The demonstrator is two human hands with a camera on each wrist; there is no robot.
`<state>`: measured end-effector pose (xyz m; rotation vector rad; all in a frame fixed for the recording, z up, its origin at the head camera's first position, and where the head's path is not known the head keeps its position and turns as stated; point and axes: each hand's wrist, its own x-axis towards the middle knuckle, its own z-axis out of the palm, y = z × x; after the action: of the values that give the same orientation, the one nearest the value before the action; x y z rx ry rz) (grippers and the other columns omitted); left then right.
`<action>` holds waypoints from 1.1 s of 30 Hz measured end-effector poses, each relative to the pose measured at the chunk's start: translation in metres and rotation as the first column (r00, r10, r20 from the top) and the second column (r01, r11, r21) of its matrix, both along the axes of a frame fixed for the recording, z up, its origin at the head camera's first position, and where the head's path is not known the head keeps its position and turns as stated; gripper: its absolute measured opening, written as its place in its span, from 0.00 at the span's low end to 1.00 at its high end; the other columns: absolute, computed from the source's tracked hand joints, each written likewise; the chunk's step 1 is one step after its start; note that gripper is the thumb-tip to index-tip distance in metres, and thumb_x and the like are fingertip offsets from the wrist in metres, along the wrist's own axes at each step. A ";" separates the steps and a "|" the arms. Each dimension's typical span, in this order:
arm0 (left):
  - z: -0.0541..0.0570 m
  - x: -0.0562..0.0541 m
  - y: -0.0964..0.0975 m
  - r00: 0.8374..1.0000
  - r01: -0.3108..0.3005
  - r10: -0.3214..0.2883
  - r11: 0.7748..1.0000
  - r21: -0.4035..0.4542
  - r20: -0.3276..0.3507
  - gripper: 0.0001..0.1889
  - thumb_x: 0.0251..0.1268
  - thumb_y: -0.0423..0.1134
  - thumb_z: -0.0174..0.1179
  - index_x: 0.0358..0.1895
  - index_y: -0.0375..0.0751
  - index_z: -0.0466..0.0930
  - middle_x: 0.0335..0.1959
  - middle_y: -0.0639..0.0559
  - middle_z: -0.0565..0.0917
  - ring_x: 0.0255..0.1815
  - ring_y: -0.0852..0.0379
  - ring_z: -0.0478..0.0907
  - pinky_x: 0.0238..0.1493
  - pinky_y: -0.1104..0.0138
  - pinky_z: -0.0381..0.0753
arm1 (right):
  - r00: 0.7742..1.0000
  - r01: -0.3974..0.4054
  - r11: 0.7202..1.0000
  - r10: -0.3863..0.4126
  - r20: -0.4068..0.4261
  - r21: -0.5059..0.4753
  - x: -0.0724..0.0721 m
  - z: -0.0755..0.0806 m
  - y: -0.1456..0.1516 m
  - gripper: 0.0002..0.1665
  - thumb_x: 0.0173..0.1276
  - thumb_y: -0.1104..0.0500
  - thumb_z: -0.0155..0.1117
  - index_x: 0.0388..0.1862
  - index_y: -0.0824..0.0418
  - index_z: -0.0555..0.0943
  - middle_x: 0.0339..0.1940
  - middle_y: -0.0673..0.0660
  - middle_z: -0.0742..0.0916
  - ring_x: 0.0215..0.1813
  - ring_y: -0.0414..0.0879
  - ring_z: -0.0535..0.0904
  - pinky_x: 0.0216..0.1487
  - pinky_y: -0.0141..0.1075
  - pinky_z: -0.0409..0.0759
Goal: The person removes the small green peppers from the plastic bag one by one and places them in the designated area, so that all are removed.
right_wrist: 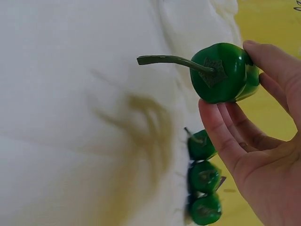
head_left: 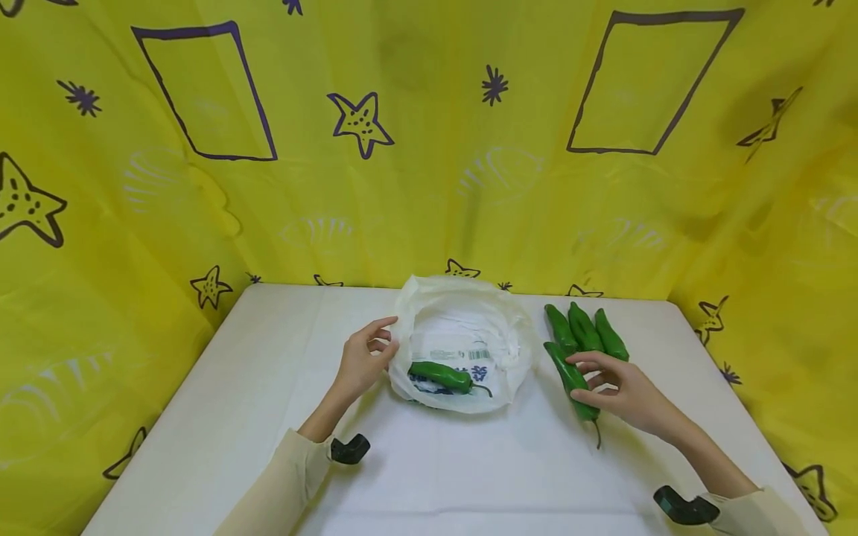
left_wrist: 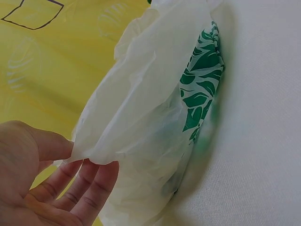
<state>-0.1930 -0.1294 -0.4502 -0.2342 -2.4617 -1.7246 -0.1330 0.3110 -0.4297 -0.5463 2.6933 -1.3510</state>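
A whitish plastic bag [head_left: 519, 335] stands on the table with its mouth rolled wide, and one green pepper [head_left: 439, 374] lies inside it. My left hand [head_left: 365, 361] pinches the bag's left rim between thumb and fingers; the left wrist view shows the thin edge [left_wrist: 94, 159] there and a green leaf print [left_wrist: 202, 84] low on the bag. To the right of the bag, my right hand [head_left: 620, 391] grips another green pepper [head_left: 568, 380], stem toward me. In the right wrist view this pepper [right_wrist: 221, 73] is off the table, between thumb and fingertips.
Three more green peppers [head_left: 585, 327] lie side by side at the back right, just beyond my right hand. The white table [head_left: 429, 476] is walled on the back and sides by a yellow patterned curtain [head_left: 429, 186].
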 end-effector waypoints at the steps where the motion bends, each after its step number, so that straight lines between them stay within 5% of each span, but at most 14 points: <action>1: 0.000 0.000 0.000 1.000 0.002 -0.002 1.000 0.004 0.000 0.23 0.68 0.27 0.64 0.66 0.40 0.80 0.41 0.42 0.81 0.33 0.52 0.83 0.26 0.60 0.84 | 1.000 0.013 1.000 -0.013 0.008 0.000 0.002 -0.003 0.002 0.30 0.68 0.59 0.73 0.68 0.61 0.77 0.57 0.65 0.83 0.45 0.42 0.83 0.45 0.34 0.84; 19: -0.001 0.000 0.003 1.000 0.006 -0.006 1.000 -0.003 0.020 0.24 0.68 0.26 0.64 0.67 0.40 0.79 0.42 0.41 0.81 0.34 0.53 0.83 0.25 0.68 0.81 | 0.984 0.157 0.986 -0.160 0.080 0.047 0.019 -0.026 0.014 0.31 0.70 0.53 0.72 0.69 0.58 0.76 0.57 0.65 0.84 0.51 0.56 0.83 0.43 0.34 0.84; 33: -0.003 -0.002 0.004 1.000 0.003 -0.003 1.000 0.007 -0.024 0.23 0.67 0.24 0.63 0.65 0.34 0.80 0.40 0.38 0.81 0.32 0.44 0.84 0.21 0.72 0.76 | 0.966 0.172 0.984 -0.179 0.184 0.051 0.020 -0.025 0.012 0.32 0.70 0.52 0.72 0.69 0.61 0.76 0.51 0.62 0.84 0.47 0.51 0.83 0.41 0.35 0.84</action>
<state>-0.1946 -0.1252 -0.4533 -0.2567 -2.4391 -1.7209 -0.1129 0.3225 -0.4548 -0.1686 2.6546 -1.3179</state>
